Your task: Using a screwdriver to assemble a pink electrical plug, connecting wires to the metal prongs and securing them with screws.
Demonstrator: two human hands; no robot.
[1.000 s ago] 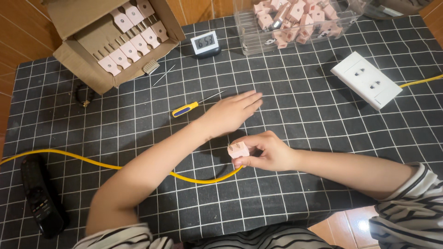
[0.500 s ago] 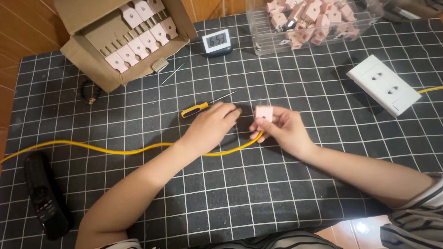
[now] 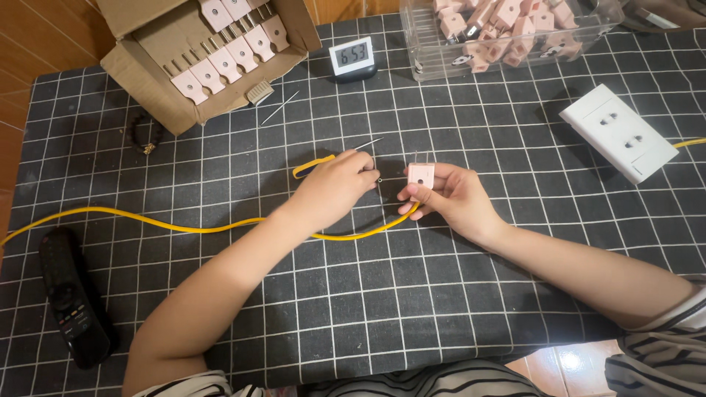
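Pink plug [image 3: 421,176] was pinched in the right hand [image 3: 448,200], fingers closed around it, sitting at the end of the yellow cable [image 3: 184,227] that snaked off to the left across the gridded mat [image 3: 368,294]. Just left of the plug, the left hand [image 3: 334,187] rested over the yellow-handled screwdriver [image 3: 316,165], fingers curled, with a tiny screw [image 3: 379,180] seemingly at its fingertips; couldn't tell how tight that grip was. White socket strip [image 3: 618,132] lay well off to the plug's right.
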